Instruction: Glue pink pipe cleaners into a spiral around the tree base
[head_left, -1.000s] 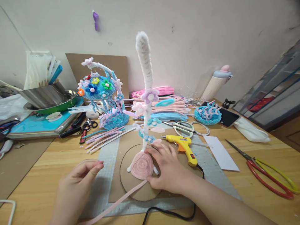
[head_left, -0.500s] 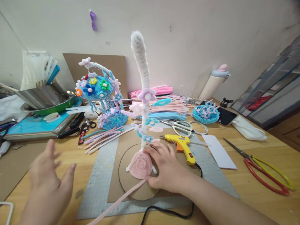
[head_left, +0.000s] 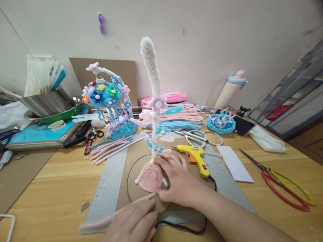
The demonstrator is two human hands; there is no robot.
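Note:
A flat coil of pink pipe cleaner [head_left: 150,178] lies on brown cardboard [head_left: 121,198], inside a drawn circle. From its lower edge a loose pink pipe cleaner [head_left: 103,220] runs left. My left hand [head_left: 132,222] is on this strip near the coil, fingers together; their undersides are hidden. My right hand [head_left: 175,179] grips the coil's right side, thumb at the lower edge and fingers at the upper. A white fuzzy stem [head_left: 150,67] rises behind the coil, bearing a purple flower [head_left: 157,103], blue flowers and small leaves. White stubs stick out beside the coil.
A yellow glue gun [head_left: 194,154] lies right of the stem, its black cord [head_left: 184,230] looping near my hands. Red-and-yellow-handled scissors [head_left: 285,185] are at right. Behind stand a blue flowered craft piece [head_left: 103,95], pipe cleaner bundles [head_left: 176,117] and a bottle [head_left: 229,87].
My left hand has come from the open air at left onto the pink strip near the coil. The strip's free end has swung up and left. My right hand keeps its place.

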